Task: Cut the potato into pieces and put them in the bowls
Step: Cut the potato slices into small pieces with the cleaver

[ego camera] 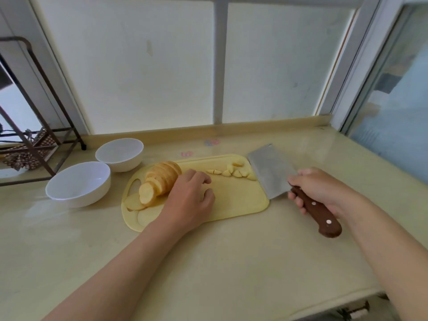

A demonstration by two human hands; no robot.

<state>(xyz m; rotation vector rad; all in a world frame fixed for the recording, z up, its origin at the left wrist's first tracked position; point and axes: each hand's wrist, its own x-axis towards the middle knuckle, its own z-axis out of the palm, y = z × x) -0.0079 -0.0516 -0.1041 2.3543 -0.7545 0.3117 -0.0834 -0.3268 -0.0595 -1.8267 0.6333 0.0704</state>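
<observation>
Yellow plastic, the cutting board (231, 200) is my landmark for everything here. The sliced potato (159, 180) lies on the board's left half, its rounds leaning together like a fallen stack; its long axis runs from the board's near-left corner toward the far middle, cut face pointing near-left at me. A few loose rounds lie flat at the near-left corner. Small cut pieces (234, 172) sit along the far edge, toward the right. Two white bowls (78, 184) stand off the left end on the bench, both empty as far as I see.

My left hand (192, 200) rests just right of the potato, fingers curled loosely, holding nothing. My right hand (317, 188) has a closed grip on the cleaver (271, 170), blade over the right end.

Next, I judge, I should lay a few rounds flat mid-board, tuck my fingertips back and chop straight down.
</observation>
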